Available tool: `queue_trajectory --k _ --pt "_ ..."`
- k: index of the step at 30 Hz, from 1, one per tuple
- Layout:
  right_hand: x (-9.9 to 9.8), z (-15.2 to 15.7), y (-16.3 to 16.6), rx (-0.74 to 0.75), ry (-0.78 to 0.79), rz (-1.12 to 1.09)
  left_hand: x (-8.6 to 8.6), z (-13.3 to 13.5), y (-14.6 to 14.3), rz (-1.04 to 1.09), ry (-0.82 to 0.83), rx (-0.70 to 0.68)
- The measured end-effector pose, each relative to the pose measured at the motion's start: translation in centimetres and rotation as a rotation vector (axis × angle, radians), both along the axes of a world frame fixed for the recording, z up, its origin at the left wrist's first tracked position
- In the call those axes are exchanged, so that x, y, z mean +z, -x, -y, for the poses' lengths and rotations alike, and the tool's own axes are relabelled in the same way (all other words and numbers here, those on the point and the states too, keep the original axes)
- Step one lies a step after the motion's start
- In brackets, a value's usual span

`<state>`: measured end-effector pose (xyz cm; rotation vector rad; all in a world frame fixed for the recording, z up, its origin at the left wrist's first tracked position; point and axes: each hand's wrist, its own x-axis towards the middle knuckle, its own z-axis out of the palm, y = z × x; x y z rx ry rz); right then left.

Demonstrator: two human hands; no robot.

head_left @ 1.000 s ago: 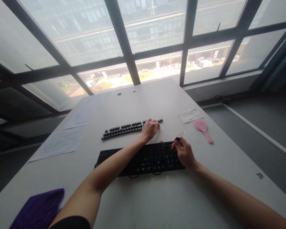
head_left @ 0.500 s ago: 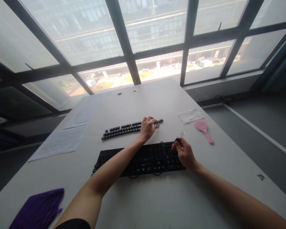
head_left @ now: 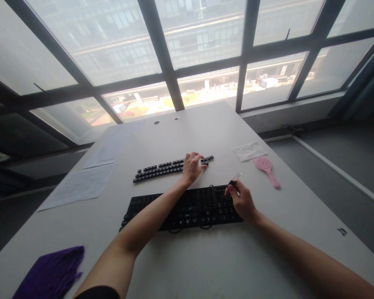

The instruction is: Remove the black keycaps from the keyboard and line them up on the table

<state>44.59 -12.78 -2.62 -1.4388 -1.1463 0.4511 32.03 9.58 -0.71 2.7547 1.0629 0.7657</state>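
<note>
A black keyboard (head_left: 180, 209) lies on the white table (head_left: 205, 257), many of its keycaps off. Rows of loose black keycaps (head_left: 162, 168) are laid out beyond it. My left hand (head_left: 191, 166) reaches over the right end of those rows, fingers curled down onto the keycaps; I cannot make out whether it holds one. At the keyboard's top right corner my right hand (head_left: 241, 201) pinches a small wire keycap puller (head_left: 235, 179) with a black grip.
A pink hairbrush (head_left: 266, 169) and a white wipe (head_left: 248, 150) lie to the right. Paper sheets (head_left: 81, 182) lie at the left, a purple cloth (head_left: 50, 272) at the near left corner. Large windows stand behind the table.
My left hand has shifted slightly along the right end of the keycap rows and its fingers have curled down. My right hand with the puller has stayed put.
</note>
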Motion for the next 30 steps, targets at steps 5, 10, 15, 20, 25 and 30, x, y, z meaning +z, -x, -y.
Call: queue_trajectory --k 5,10,15,20,25,30 --pt "-0.1 -0.1 0.1 -0.001 0.0 0.005 0.1 0.2 -0.2 -0.018 -0.007 0.006" --pt "-0.1 -0.1 0.1 -0.003 -0.023 -0.027 0.4 0.3 -0.4 -0.02 -0.003 0.013" --pt "0.5 0.1 -0.9 -0.071 -0.088 -0.029 2.5 2.4 -0.2 0.029 -0.005 -0.022" --pt "0.7 0.1 -1.4 -0.029 -0.03 0.018 4.2 8.6 0.8 0.016 0.155 -0.275" --pt "0.7 0.2 -1.0 0.038 0.032 0.055 2.9 14.5 1.6 0.012 0.345 -0.38" --pt "0.8 0.6 -1.3 0.031 0.005 0.119 1.6 16.1 1.5 0.085 0.353 -0.349"
